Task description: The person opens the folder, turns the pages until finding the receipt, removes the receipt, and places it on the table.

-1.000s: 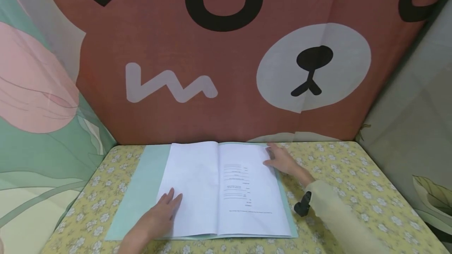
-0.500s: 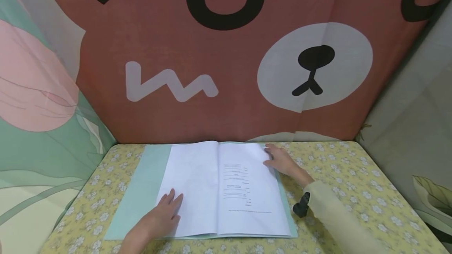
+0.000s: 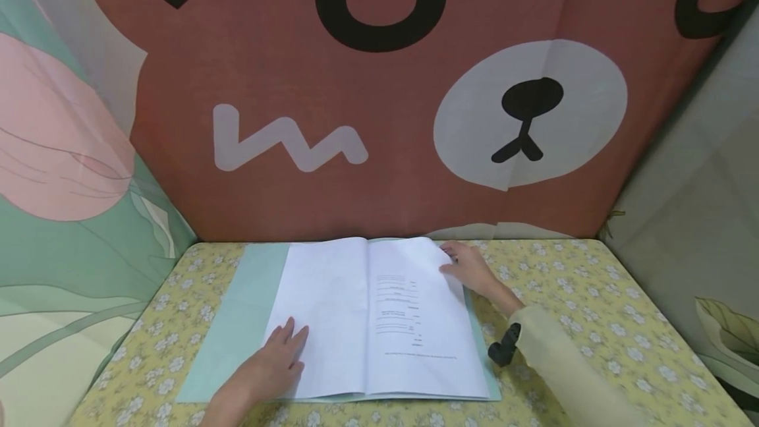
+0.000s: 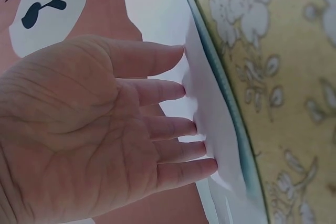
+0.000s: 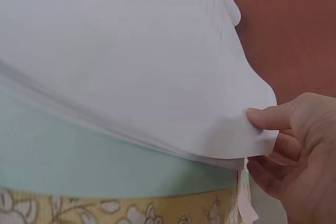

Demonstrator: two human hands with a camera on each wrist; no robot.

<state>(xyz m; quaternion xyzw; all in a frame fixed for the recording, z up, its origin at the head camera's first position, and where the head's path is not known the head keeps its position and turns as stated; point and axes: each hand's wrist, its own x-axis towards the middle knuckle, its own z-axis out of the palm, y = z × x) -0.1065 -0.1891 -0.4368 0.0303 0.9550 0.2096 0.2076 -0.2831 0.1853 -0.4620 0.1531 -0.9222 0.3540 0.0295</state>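
Observation:
An open booklet of white sheets lies in a pale green folder (image 3: 237, 321) on the table. Its left page (image 3: 326, 308) is blank. Printed lines show on the right page (image 3: 439, 328), upside down from here. My left hand (image 3: 267, 368) rests on the lower left page, fingers spread and fairly straight, fingertips touching the paper in the left wrist view. At the far right corner, my right hand (image 3: 474, 272) pinches the page; in the right wrist view the thumb (image 5: 270, 116) lies on top and the fingers are behind. That corner is bent up, apart from the sheets below.
A yellow floral cloth (image 3: 593, 321) covers the table. Behind its far edge hangs a brown bear-print curtain (image 3: 391, 203), close to the booklet's top. Printed fabric also hangs at both sides. A black strap (image 3: 505, 346) hangs at the right wrist.
The far right corner of the right page has lifted and curled a little. My right hand has shifted slightly left with it. My left hand has stayed nearly still.

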